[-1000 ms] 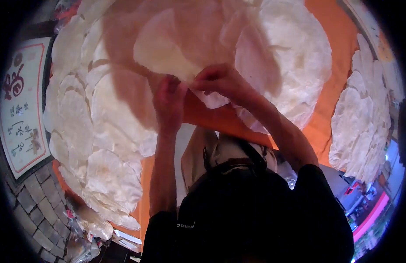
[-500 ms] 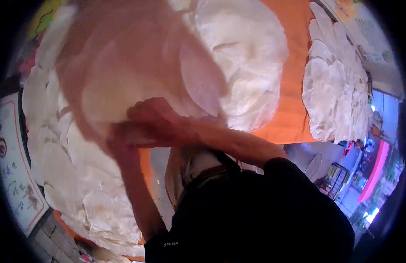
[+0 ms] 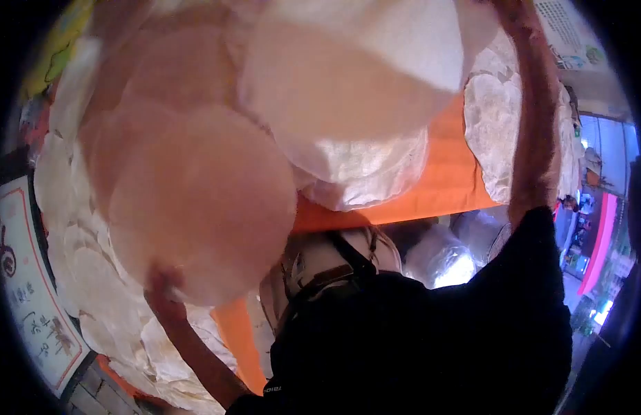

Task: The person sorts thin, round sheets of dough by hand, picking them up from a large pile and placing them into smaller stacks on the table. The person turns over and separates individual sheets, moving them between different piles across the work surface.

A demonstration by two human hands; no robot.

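A thin, pale round sheet [image 3: 206, 200] spreads over the left centre, on top of other pale sheets. My left hand [image 3: 166, 283], slightly blurred, is closed on its lower left edge. Another large round sheet [image 3: 348, 76], partly in bright light, lies across the upper centre and overlaps the sheets beneath it. My right arm reaches up along the right side. Only the base of my right hand [image 3: 504, 5] shows at the top edge; its fingers are mostly cut off, so what it touches is hidden.
Overlapping pale sheets [image 3: 92, 270] line the left side, and more [image 3: 493, 131] lie at the right on orange cloth [image 3: 441, 166]. A framed sign with writing [image 3: 33, 290] stands at the far left. Shiny clear plastic [image 3: 448, 259] is below the cloth's edge.
My hands, together near the middle before, have moved far apart: the left down and leftward, the right up and rightward. Two broad round sheets now show between them. The view has shifted left.
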